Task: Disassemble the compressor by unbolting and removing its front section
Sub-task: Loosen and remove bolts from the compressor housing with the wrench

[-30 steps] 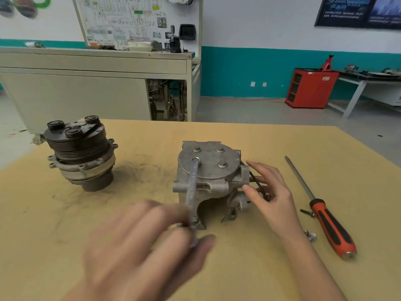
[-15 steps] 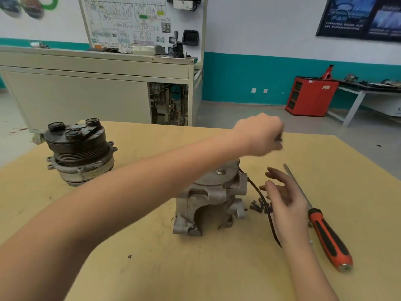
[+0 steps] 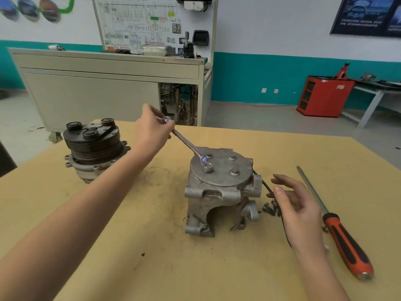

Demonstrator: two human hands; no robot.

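The grey metal compressor body stands upright in the middle of the table, its round cover plate facing up with several bolts. A silver wrench sits with its ring end on the near-left bolt, handle slanting up to the left. My left hand grips the handle's far end. My right hand hovers with relaxed fingers just right of the body, above a black cable, and holds nothing. The removed black pulley section stands at the table's far left.
A long screwdriver with an orange and black handle lies at the right. Loose bolts lie beside the body's base. The yellow-brown tabletop ends at a far edge; behind it stand a grey bench and a red cabinet.
My left hand swung the wrench from pointing toward me, across the body, to the far left. My right hand left the body's side and now hovers beside it.
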